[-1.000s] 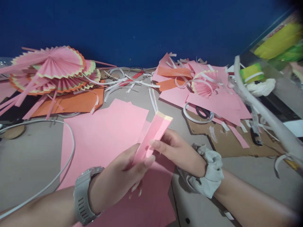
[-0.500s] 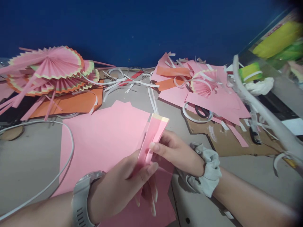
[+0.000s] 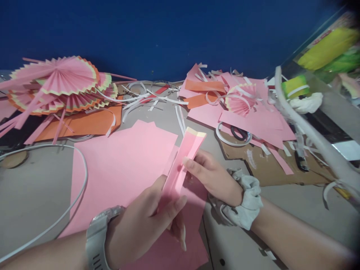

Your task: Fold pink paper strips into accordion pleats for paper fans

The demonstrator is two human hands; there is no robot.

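Note:
A narrow folded strip of pink paper (image 3: 184, 155) with a pale yellow upper edge is held between both hands, tilted up and to the right. My left hand (image 3: 146, 221), with a grey watch on its wrist, grips the lower end, thumb across the front. My right hand (image 3: 210, 174), wearing a grey-green scrunchie, pinches the strip higher up with its thumb on the face; its other fingers are partly hidden behind the paper. Beneath both hands lie large pink paper sheets (image 3: 120, 161).
Pleated pink paper fans (image 3: 67, 80) are stacked on orange paper (image 3: 87, 120) at back left. White paper strips (image 3: 146, 95) lie at the back. Pink sheets (image 3: 258, 123) and a tape roll (image 3: 222, 139) rest on cardboard (image 3: 236, 150) at right. A white cable (image 3: 86, 180) loops at left.
My right hand and its thumb have moved slightly up along the strip. The strip's upper end has shifted up and right, and more of its face shows. The left hand stays in place.

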